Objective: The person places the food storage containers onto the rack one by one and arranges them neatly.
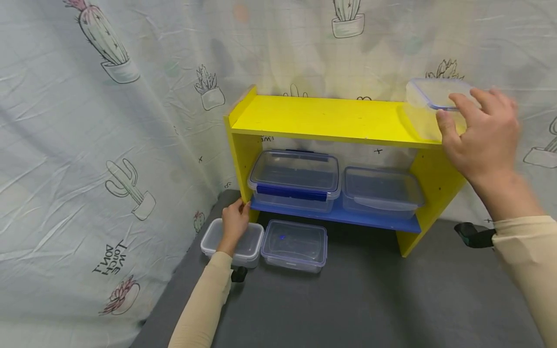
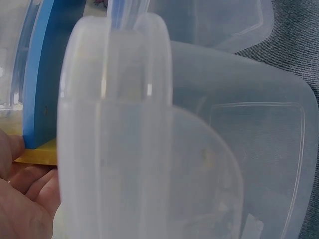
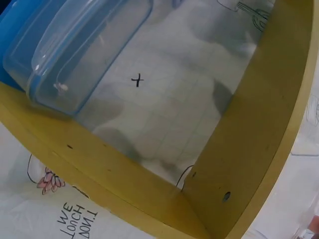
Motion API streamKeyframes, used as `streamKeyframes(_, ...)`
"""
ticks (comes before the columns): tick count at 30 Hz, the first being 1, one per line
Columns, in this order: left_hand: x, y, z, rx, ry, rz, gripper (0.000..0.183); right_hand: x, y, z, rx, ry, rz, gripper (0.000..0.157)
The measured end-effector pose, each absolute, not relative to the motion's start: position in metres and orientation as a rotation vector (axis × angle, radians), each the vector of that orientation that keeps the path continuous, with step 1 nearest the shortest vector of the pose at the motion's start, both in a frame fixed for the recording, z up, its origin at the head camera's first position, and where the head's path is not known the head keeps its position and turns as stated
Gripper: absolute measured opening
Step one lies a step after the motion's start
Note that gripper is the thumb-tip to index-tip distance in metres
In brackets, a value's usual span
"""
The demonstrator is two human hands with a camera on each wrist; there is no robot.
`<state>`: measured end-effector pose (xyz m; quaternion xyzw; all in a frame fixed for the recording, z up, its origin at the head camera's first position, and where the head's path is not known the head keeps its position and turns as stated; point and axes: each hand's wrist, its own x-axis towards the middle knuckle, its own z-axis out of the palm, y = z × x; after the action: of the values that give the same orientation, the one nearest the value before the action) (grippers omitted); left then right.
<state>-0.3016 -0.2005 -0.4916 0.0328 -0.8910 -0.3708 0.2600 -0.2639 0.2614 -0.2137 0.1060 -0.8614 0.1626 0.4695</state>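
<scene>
A yellow shelf [image 1: 313,116] with a blue lower board [image 1: 300,212] stands on a dark surface. My left hand [image 1: 235,224] grips the lower front edge of its left side panel; in the left wrist view, fingers and thumb lie around the yellow edge [image 2: 37,157]. On the right end of the top board sits a clear lidded container [image 1: 424,113]. My right hand [image 1: 485,128] holds this container at its right side, thumb toward the front and fingers over the lid edge. In the right wrist view mostly the shelf's inside shows, with only a fingertip at the lower right.
On the blue board stand a large clear container with a blue clasp [image 1: 291,193] and a smaller clear one [image 1: 383,193]. Below, a white-rimmed container [image 1: 250,246] and a blue-rimmed container [image 1: 296,244] are side by side on the dark surface [image 1: 348,299]. A cactus-print curtain [image 1: 152,121] hangs behind and left.
</scene>
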Motion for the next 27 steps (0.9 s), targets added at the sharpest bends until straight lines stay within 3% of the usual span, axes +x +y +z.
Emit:
streamKeyframes(11, -0.303, -0.2, -0.494, 0.063, -2.406, -0.998, 0.018, -0.244, 0.257, -0.237, 0.369, -1.908, 0.386, 0.054)
streamKeyframes(20, -0.305, -0.201, -0.493, 0.056, -2.385, -1.001, 0.019, -0.225, 0.255, -0.31, 0.355, -1.744, 0.589, 0.051)
streamKeyframes(27, -0.306, -0.202, -0.494, 0.042, -2.389, -1.004, 0.019, -0.215, 0.251, -0.366, 0.273, -1.691, 0.816, 0.038)
